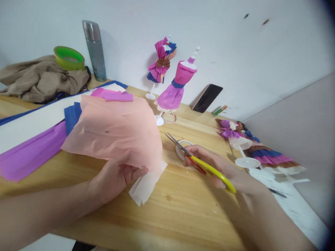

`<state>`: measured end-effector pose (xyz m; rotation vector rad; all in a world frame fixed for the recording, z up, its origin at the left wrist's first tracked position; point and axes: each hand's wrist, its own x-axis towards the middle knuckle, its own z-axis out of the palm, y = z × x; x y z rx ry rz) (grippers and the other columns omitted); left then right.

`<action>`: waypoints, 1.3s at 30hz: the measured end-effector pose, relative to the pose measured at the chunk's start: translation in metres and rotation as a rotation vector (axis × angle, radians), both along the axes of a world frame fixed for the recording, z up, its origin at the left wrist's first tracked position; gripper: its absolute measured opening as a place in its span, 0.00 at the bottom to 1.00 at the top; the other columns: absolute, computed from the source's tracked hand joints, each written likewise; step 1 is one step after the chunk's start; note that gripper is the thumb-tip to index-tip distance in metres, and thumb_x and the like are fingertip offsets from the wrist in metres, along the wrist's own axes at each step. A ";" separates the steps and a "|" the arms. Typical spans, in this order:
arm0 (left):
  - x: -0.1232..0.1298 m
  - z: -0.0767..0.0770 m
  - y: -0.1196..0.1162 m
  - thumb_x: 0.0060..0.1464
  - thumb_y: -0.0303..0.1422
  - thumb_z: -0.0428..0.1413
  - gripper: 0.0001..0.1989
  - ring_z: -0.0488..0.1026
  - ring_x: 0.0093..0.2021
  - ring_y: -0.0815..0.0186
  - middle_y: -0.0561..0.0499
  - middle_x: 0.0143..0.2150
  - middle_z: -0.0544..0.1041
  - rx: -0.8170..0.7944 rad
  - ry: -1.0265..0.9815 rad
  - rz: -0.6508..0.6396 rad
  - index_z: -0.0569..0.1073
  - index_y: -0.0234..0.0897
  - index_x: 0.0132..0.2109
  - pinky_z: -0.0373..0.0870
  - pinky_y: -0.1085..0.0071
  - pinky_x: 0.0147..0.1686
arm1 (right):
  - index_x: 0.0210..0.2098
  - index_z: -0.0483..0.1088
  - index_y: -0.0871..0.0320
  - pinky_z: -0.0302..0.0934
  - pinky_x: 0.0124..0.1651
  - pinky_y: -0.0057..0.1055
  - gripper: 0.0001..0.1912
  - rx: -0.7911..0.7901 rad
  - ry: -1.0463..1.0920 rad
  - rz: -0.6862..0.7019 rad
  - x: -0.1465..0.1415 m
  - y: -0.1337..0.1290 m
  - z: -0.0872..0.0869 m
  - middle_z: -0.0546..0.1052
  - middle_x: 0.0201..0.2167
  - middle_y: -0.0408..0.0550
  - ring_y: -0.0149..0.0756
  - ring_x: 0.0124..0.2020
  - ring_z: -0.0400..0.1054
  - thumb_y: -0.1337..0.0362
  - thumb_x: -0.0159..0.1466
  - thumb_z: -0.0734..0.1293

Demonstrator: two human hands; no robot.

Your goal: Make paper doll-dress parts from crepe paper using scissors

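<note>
My left hand (117,177) pinches the near edge of a large peach sheet of crepe paper (120,129), which bulges up over the table. A smaller white piece of paper (148,184) hangs below that edge by my fingertips. In my right hand (209,164) is a pair of scissors (206,167) with yellow and red handles. Their blades point up and left, apart from the peach paper and slightly parted. Just behind the blades a roll of tape (180,150) lies on the wood, partly covered by my right fingers.
Purple crepe paper (34,150) lies at left. Two small dress forms in paper dresses, one pink and purple (175,87), stand by the wall near a phone (208,98). A bottle (94,52), brown cloth (39,80) and green bowl-like ring (68,57) are behind. More paper dresses (274,155) lie right.
</note>
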<state>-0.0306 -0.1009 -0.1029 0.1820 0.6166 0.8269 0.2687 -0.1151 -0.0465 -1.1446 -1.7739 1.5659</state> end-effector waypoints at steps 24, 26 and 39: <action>0.004 0.010 -0.004 0.59 0.29 0.53 0.09 0.79 0.39 0.64 0.47 0.39 0.82 0.067 -0.081 -0.011 0.78 0.34 0.41 0.77 0.65 0.46 | 0.35 0.64 0.58 0.57 0.26 0.24 0.13 -0.185 -0.329 0.315 -0.004 0.030 0.011 0.68 0.27 0.41 0.28 0.25 0.62 0.56 0.59 0.68; 0.003 0.010 -0.004 0.60 0.29 0.52 0.10 0.79 0.40 0.63 0.47 0.40 0.82 0.065 -0.077 -0.014 0.78 0.34 0.43 0.77 0.65 0.46 | 0.35 0.63 0.58 0.59 0.27 0.24 0.14 -0.229 -0.326 0.320 -0.005 0.028 0.013 0.68 0.27 0.41 0.28 0.26 0.64 0.55 0.59 0.68; -0.004 0.002 -0.004 0.62 0.35 0.51 0.14 0.78 0.45 0.60 0.44 0.46 0.81 0.115 -0.255 -0.065 0.77 0.32 0.47 0.75 0.62 0.50 | 0.45 0.64 0.62 0.60 0.25 0.23 0.30 -0.361 -0.246 0.468 -0.024 0.051 0.019 0.72 0.33 0.48 0.29 0.27 0.70 0.41 0.59 0.65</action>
